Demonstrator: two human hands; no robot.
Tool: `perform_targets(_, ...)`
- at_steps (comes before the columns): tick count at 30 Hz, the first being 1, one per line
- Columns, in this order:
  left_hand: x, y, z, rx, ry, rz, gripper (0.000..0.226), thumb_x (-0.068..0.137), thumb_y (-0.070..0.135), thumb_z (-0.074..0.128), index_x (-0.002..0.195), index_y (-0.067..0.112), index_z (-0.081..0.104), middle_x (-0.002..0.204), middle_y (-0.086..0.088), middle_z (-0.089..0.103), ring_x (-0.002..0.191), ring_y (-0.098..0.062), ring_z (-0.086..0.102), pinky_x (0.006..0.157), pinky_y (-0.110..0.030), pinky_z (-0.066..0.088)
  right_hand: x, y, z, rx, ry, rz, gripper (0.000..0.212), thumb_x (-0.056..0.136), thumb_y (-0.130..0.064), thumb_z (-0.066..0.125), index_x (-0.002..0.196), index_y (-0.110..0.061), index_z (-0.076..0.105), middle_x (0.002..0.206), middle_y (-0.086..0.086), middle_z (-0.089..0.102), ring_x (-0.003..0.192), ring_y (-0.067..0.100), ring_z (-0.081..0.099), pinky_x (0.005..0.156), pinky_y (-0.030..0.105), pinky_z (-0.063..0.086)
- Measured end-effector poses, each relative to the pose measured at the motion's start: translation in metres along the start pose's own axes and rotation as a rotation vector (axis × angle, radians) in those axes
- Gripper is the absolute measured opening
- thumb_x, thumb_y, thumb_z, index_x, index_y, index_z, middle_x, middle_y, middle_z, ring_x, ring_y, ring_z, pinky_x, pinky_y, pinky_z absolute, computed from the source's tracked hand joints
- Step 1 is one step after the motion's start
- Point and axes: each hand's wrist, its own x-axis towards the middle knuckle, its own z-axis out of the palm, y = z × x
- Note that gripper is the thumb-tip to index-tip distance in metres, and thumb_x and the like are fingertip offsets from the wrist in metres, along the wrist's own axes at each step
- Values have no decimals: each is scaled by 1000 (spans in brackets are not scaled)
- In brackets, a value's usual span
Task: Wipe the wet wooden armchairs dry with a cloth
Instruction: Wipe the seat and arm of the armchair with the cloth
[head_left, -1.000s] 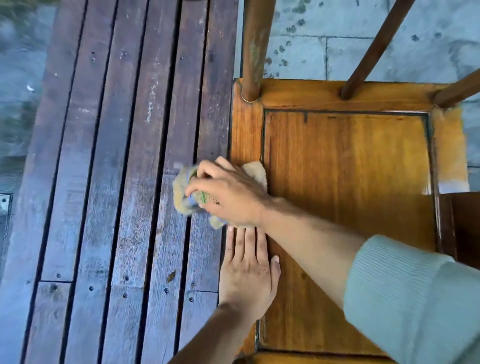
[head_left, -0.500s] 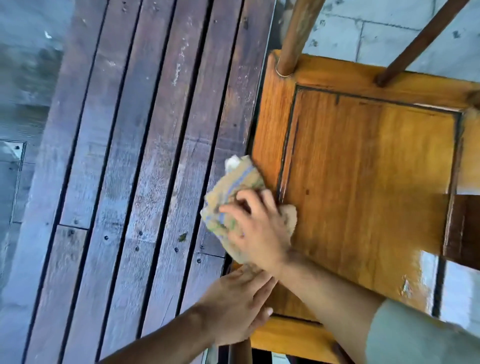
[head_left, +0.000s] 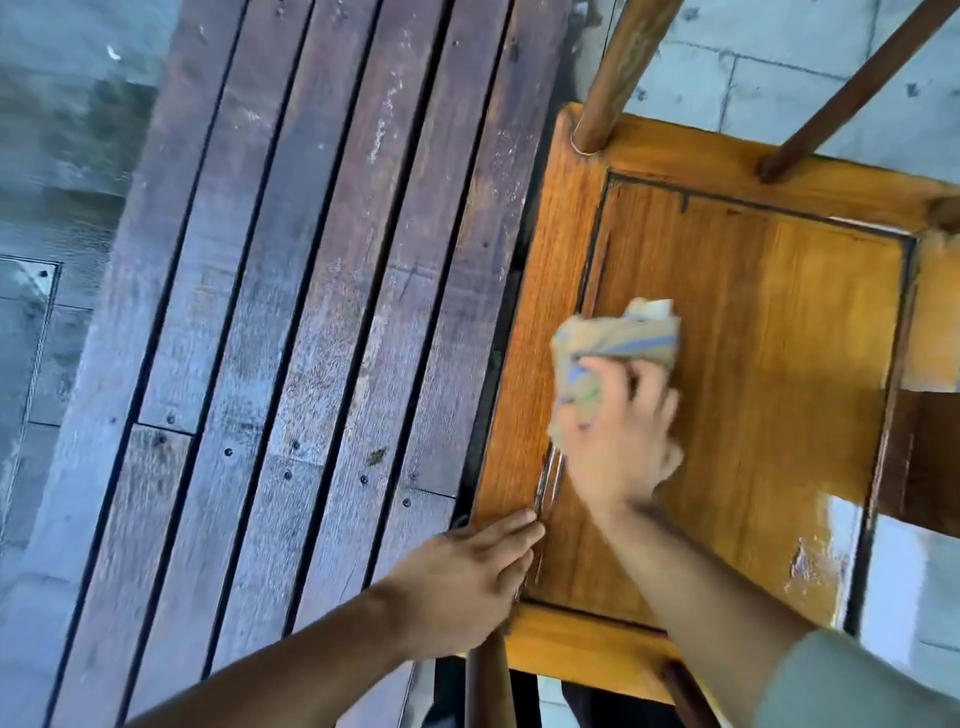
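The soft, crumpled beige cloth with blue stripes (head_left: 618, 345) lies on the varnished wooden armchair seat (head_left: 753, 364), bunched under the right hand (head_left: 618, 441), whose fingers curl over it. The slick, rigid panel likely needs firm pressure. The left hand (head_left: 467, 577) rests flat, fingers together, on the seat's frame.

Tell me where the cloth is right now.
In the head view the cloth lies on the left part of the armchair seat, gripped under the right hand, just ahead of the left hand.
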Motion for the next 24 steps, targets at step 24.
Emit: perform_targets(24, 140, -65, -57, -32, 110, -488, 64, 101, 32, 35, 152, -4, 20, 163, -19, 6, 151, -31, 3, 123, -39, 10, -70, -20, -38, 426, -793, -483, 48, 70, -41, 62, 115, -43, 48, 124, -15, 46, 113, 14, 56, 78, 34, 53)
